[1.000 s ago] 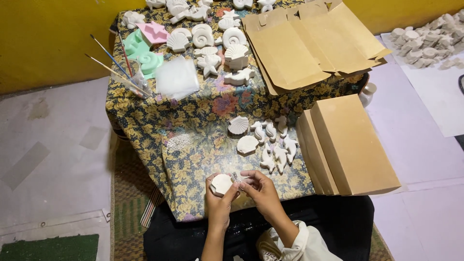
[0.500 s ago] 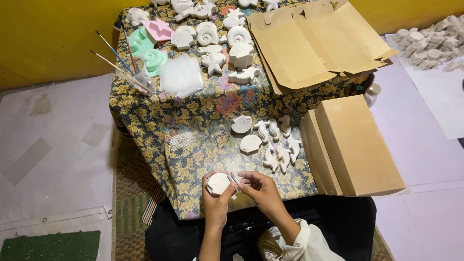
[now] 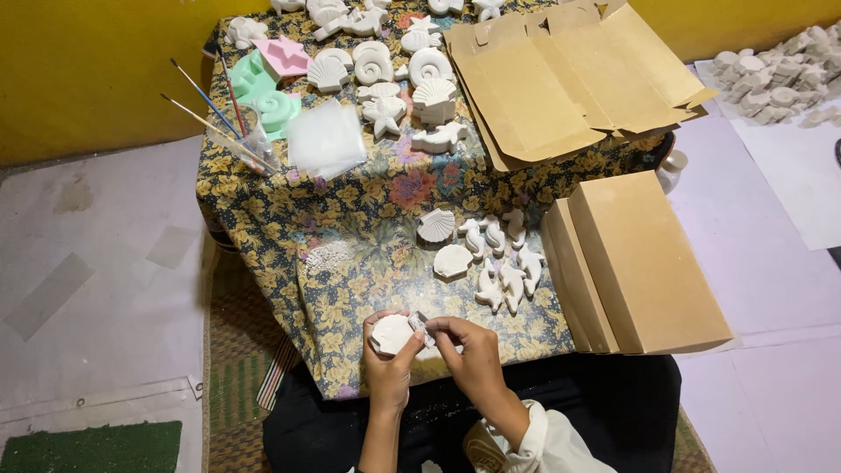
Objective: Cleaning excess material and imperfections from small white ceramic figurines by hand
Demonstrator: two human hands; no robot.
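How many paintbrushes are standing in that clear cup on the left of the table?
3 paintbrushes, all in the clear cup at the table's left edge, handles leaning up-left: one, one reddish, one lowest. More may be hidden behind them.

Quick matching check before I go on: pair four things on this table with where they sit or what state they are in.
1 white shell piece
2 paintbrushes
3 closed brown box
4 flattened cardboard

a far edge of the table, opened out
b standing in a clear jar
c held in the left hand
d right side, lid shut

Pairs: 1-c, 2-b, 3-d, 4-a
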